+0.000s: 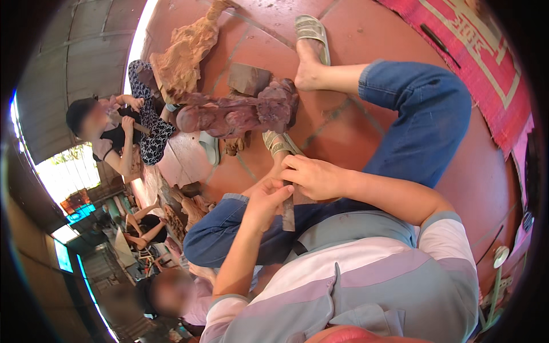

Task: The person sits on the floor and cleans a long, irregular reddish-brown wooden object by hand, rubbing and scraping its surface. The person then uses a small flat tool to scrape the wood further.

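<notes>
Close together in front of my lap, both hands work on a narrow grey-brown strip point(289, 216). The fingers of my left hand point(264, 200) are closed in a pinch at the strip's upper part. Bent over that same end are the fingers of my right hand point(313, 177), pressed near the left thumb. The strip's lower end hangs free, and its upper end is hidden by my fingers. Beyond my hands a reddish-brown carved wooden piece point(240, 111) lies on the tiled floor point(343, 128), touched by neither hand.
A wood block point(249, 79) sits beside the carving, and a large rough wood piece point(186, 54) lies farther off. At left, one person point(123, 128) holds a tool; another person point(171, 294) sits lower left. A red mat point(480, 74) bears a dark thin tool point(440, 44).
</notes>
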`<state>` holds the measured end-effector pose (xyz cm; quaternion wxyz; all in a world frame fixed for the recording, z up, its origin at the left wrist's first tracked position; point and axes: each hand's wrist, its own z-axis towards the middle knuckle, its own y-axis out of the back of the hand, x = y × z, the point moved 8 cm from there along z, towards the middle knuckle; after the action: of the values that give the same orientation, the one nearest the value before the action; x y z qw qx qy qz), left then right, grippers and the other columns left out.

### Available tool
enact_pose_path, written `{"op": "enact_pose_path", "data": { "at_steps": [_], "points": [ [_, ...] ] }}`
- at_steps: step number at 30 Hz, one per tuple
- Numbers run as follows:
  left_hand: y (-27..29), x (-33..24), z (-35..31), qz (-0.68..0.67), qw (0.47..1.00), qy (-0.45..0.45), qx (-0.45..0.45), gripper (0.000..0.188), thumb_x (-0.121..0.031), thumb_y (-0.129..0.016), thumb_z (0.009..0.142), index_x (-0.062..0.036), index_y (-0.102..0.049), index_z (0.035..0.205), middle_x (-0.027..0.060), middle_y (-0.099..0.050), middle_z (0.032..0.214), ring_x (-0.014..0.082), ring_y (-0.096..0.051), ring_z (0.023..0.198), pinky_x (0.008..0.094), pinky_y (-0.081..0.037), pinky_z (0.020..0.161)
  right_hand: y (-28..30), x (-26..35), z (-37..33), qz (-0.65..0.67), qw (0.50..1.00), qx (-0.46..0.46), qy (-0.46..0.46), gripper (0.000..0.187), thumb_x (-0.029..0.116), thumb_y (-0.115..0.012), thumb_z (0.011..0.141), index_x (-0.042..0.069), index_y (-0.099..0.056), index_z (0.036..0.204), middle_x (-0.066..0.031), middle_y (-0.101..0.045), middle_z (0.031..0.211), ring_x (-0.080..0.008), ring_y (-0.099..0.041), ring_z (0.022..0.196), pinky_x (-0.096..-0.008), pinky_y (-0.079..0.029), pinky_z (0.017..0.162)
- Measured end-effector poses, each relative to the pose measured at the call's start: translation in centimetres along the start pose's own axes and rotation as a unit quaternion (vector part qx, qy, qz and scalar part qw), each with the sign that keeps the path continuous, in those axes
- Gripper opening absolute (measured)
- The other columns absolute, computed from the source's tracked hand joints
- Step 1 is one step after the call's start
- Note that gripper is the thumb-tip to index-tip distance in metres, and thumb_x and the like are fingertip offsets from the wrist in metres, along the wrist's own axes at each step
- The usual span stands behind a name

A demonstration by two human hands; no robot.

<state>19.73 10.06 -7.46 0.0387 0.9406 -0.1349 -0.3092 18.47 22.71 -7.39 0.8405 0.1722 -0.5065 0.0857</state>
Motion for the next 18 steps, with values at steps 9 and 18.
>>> {"op": "enact_pose_path", "data": {
  "at_steps": [9,18],
  "points": [
    [7.2,-20.7,-9.3,0.295,0.813,-0.446,-0.23,0.026,-0.018,-0.051,0.093,0.0017,-0.054,0.11,0.007,-0.061,0.077,0.0112,-0.056,0.069,0.0261,-0.046,0.066,7.3,-5.2,3.2,0.138,0.927,-0.33,-0.113,0.014,0.002,-0.057,0.075,0.002,-0.062,0.089,-0.0124,-0.062,0.081,-0.0257,-0.062,0.075,-0.0315,-0.049,0.067],
    [3.8,-26.9,-0.4,0.384,0.755,-0.501,-0.177,0.066,-0.018,-0.066,0.084,-0.0099,-0.03,0.139,0.0153,-0.043,0.131,0.0198,-0.045,0.111,0.0317,-0.04,0.092,5.9,-9.4,7.4,0.208,0.891,-0.36,-0.184,0.015,0.008,-0.059,0.075,0.006,-0.066,0.088,-0.0139,-0.063,0.07,-0.023,-0.061,0.061,-0.0325,-0.047,0.059]
  ]
}}
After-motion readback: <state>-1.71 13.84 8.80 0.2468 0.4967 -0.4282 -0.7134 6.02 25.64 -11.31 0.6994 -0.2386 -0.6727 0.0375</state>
